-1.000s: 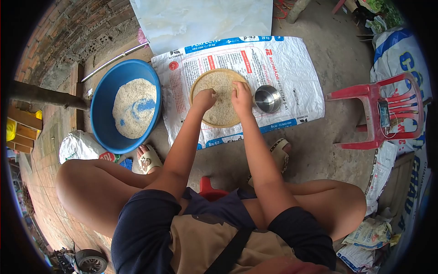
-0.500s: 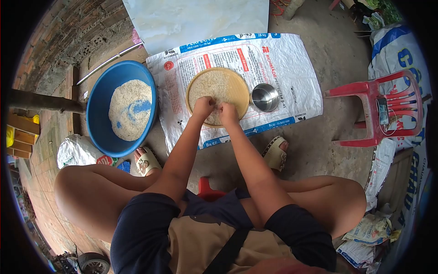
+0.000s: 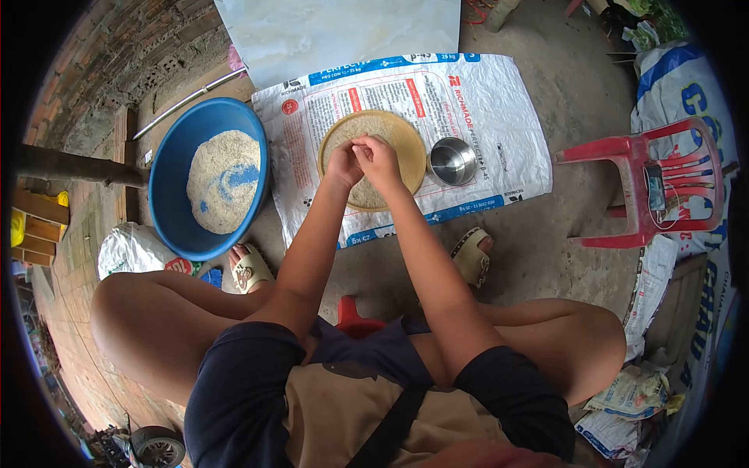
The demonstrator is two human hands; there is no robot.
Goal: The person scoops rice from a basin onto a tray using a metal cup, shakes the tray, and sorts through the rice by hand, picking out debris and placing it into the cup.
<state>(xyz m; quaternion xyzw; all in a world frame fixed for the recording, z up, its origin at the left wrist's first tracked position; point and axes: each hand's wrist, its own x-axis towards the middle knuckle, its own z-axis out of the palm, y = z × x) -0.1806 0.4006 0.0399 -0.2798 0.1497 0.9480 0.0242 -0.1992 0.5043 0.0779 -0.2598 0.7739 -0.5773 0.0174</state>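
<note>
A round tan tray (image 3: 411,156) lies on a flattened white printed sack (image 3: 507,117), with a layer of pale rice-like grain (image 3: 370,125) spread over its left and middle part. Above that grain my left hand (image 3: 343,163) and my right hand (image 3: 378,162) meet, fingers curled and touching at the tips. Whatever is between the fingers, if anything, is too small or hidden to make out. Just right of the tray stands a shiny metal bowl (image 3: 452,161). To the left is a blue basin (image 3: 165,195) holding more pale grain (image 3: 222,156).
A red plastic chair (image 3: 636,183) with a phone-like device and cable on it is at the right. A pale marbled board (image 3: 335,31) lies beyond the sack. My sandalled feet flank the sack's near edge. A metal pole (image 3: 191,97) rests behind the basin.
Both hands have moved up and away from me over the tray, from its near part toward its middle. They were slightly apart and now touch each other.
</note>
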